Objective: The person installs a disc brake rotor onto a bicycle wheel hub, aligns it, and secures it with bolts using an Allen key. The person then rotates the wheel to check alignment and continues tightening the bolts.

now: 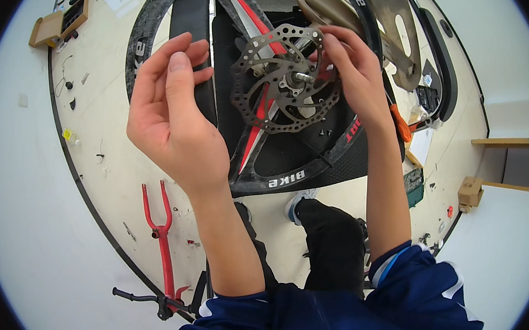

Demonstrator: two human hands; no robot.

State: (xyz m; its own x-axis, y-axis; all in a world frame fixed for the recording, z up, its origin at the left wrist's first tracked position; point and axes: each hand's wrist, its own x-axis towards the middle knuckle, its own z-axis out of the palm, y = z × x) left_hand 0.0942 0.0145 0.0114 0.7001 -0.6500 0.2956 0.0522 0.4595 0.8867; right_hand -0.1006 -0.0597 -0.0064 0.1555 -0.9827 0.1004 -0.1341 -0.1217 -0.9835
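Observation:
A steel brake disc rotor with a hole-pierced rim is held upright above the hub of a bicycle wheel. My right hand grips its right edge, thumb and forefinger at the rim and the other fingers partly hidden behind it. The threaded axle end shows through the rotor's middle. My left hand hovers over the wheel's left side, fingers loosely bent and apart, with nothing in it. Black and red spokes lie under both hands. Several small screws rest below the rotor.
The wheel lies on a black textured support. An orange-handled tool sits at its right edge. A metal bicycle frame part stands far right. On the floor are a red fork, an open cardboard box and a green case.

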